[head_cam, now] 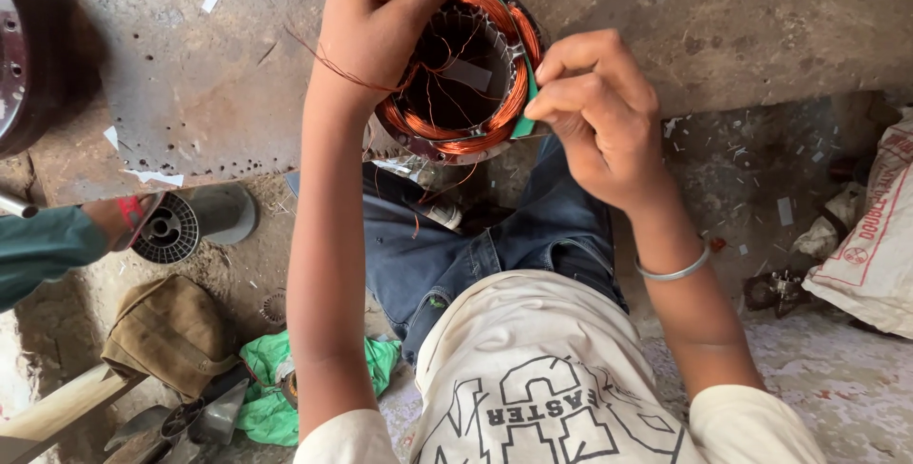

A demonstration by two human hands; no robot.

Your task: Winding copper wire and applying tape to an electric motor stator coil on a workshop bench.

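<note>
Concrete bench; stator (pixel 466 74) bore seemingly upward

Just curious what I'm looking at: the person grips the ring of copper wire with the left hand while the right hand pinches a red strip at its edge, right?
Nearly. In the head view the strip is green, not red. The left hand does grip the ring of copper wire, and the right hand pinches the strip at its edge.

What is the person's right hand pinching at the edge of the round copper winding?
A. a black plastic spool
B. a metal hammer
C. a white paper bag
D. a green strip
D: the right hand pinches a green strip that runs along the rim of the copper winding, while the left hand grips the winding from the other side.
</note>
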